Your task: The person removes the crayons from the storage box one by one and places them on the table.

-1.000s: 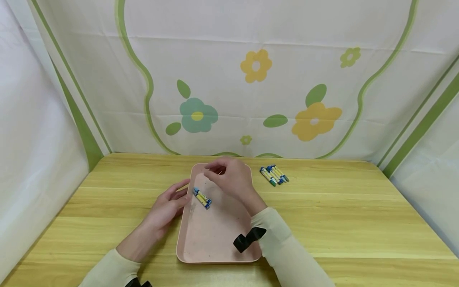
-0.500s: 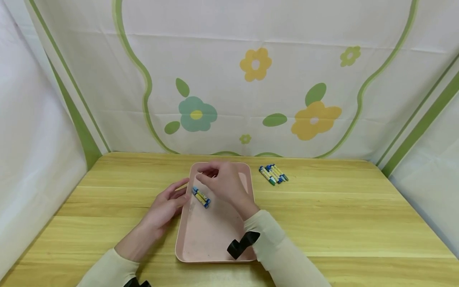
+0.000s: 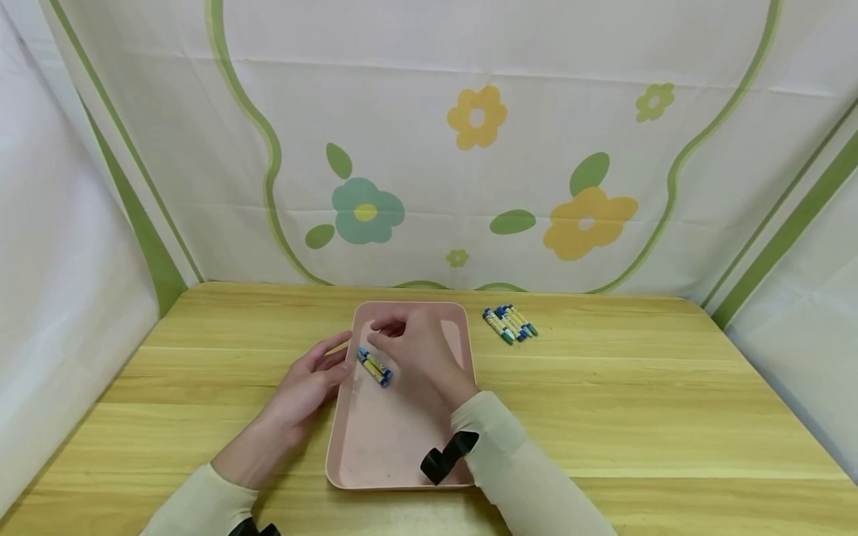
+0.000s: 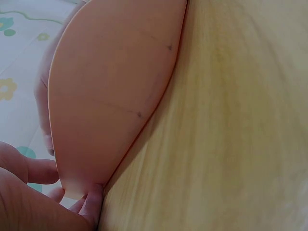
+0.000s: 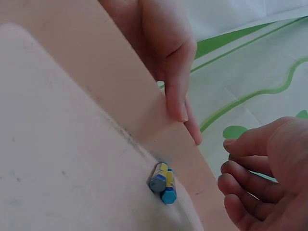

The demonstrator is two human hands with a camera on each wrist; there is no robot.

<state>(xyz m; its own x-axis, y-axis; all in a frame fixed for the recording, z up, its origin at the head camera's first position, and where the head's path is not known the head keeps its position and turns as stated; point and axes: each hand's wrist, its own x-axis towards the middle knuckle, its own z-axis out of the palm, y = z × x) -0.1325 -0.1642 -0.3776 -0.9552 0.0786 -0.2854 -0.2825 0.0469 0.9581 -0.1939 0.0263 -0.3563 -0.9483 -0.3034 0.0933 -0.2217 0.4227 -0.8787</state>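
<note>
Two crayons (image 3: 374,368) with yellow wrappers and blue ends lie side by side in the pink tray (image 3: 395,439), near its left wall. Seen from the right wrist, the crayons (image 5: 162,183) turn their grey-blue and light blue ends to the camera. My left hand (image 3: 308,391) touches the tray's left side, its thumb at the rim and its fingers along the outer wall. Over the far half of the tray hovers my right hand (image 3: 418,346), fingers loosely bent, with nothing visible between thumb and fingertips.
Several more crayons (image 3: 511,324) lie in a row on the wooden table (image 3: 637,417), just right of the tray's far end. A white cloth (image 3: 415,149) with printed flowers rises behind the table's back edge, and white cloth also hangs at both sides.
My right hand has moved slightly left and nearer over the tray, then nearly stopped. The left hand stays at the tray's edge, and the two crayons in the tray lie as before.
</note>
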